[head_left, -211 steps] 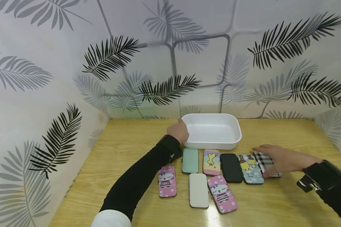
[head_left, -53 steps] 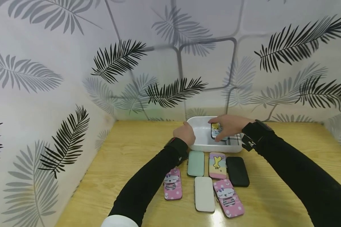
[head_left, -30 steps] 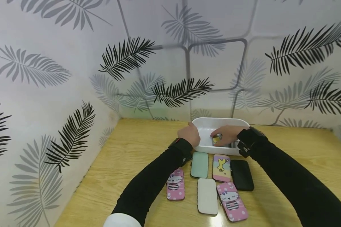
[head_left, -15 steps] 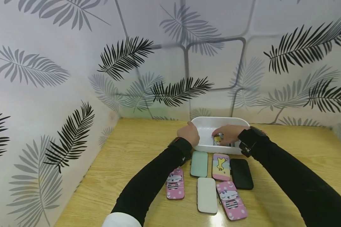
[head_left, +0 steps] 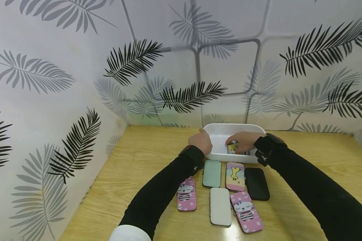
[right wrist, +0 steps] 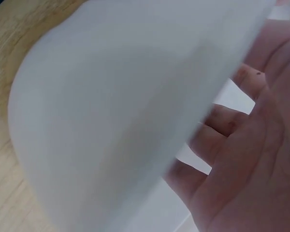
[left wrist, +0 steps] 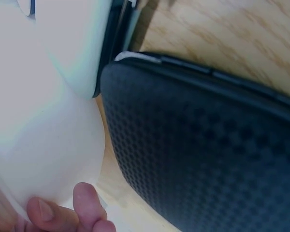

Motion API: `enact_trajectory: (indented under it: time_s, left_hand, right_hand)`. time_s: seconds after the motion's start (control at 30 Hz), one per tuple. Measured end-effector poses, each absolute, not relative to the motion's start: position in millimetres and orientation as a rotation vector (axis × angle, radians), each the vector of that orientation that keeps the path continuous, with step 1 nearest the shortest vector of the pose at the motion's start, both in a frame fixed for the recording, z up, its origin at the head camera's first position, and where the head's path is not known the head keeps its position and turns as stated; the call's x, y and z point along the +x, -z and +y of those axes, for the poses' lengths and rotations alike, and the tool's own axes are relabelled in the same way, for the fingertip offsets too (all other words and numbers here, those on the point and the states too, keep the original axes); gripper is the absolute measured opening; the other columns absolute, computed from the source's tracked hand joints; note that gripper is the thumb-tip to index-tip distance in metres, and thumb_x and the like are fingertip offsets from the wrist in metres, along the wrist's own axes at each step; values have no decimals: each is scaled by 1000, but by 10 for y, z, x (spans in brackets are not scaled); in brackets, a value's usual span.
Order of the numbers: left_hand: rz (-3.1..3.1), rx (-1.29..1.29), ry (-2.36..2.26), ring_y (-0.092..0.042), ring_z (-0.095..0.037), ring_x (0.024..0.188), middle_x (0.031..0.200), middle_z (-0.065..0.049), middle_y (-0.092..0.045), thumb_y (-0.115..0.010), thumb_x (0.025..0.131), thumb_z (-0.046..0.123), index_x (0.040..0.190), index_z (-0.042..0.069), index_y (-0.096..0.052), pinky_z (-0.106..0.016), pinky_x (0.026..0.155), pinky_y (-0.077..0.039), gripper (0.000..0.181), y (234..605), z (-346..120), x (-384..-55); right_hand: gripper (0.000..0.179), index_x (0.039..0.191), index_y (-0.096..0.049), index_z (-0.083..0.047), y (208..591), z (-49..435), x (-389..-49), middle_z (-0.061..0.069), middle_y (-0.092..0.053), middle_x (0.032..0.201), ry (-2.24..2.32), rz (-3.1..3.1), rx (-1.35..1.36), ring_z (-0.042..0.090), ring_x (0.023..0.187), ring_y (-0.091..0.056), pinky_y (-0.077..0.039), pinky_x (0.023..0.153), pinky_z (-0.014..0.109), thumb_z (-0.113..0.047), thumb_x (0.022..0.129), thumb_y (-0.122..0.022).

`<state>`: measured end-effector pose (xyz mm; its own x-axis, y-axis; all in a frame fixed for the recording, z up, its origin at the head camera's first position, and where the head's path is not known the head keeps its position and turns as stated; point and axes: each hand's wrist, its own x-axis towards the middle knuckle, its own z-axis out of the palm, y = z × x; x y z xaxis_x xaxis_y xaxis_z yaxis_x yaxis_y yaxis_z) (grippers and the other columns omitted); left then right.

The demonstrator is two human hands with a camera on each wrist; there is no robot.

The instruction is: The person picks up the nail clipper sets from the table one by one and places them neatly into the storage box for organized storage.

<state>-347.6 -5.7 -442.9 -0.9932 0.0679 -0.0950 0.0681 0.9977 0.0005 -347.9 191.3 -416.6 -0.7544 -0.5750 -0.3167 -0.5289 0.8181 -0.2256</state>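
Note:
In the head view, my left hand (head_left: pixel 200 141) grips the left rim of a white plastic tub (head_left: pixel 229 158); its fingertips (left wrist: pixel 87 203) curl at the tub's edge in the left wrist view. Down inside the tub, my right hand (head_left: pixel 245 140) holds a small cartoon-print case (head_left: pixel 231 148) with a yellow figure, partly covered by the fingers. The right wrist view has the tub wall (right wrist: pixel 96 96) in front, the fingers (right wrist: pixel 183 179) reaching over it and the case hidden. A mint green case (head_left: pixel 212 173) lies just below the left hand.
In front of the tub lie a giraffe-print case (head_left: pixel 235 176), a black case (head_left: pixel 257 184), a cream case (head_left: pixel 220 206) and a pink cat-print case (head_left: pixel 246 212). Another pink case (head_left: pixel 186 194) is beside my left forearm. Behind the wooden table (head_left: pixel 144 150) hangs leaf-patterned cloth (head_left: pixel 169 67).
The plaid and cartoon-print cases have left the table's right side for the tub. My right hand came from there into the tub and lowered; my left hand stays on the rim.

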Motion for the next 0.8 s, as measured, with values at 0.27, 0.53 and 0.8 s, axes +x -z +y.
enact_trajectory:
  time_s: [0.27,0.53,0.8]
  left_hand:
    - [3052,87,-1,-62,-15,63,84,-3,-72,-55,101,38,157,3,-30,-31,60,-49,71,4474,-34,-3486]
    - [3050,70,7,-62,-15,64,85,-2,-72,-54,101,38,157,3,-30,-31,62,-51,70,4470,-45,-3469]
    - [3054,94,-19,-55,-14,56,72,-2,-66,-51,102,37,157,3,-30,-30,52,-40,68,4454,-38,-3482]
  right_hand:
    - [53,140,-60,-11,4205,1949,-3463,17,-62,132,185,2627,-830,27,103,-56,-47,98,50,-21,90,-75]
    - [57,144,-55,-4,4087,2020,-3277,20,-56,143,364,2723,-917,40,132,-51,-40,109,57,-16,91,-74]
    - [39,133,-66,-13,3940,2239,-2782,12,-64,132,450,2921,-1030,31,124,-58,-48,102,51,-15,94,-71]
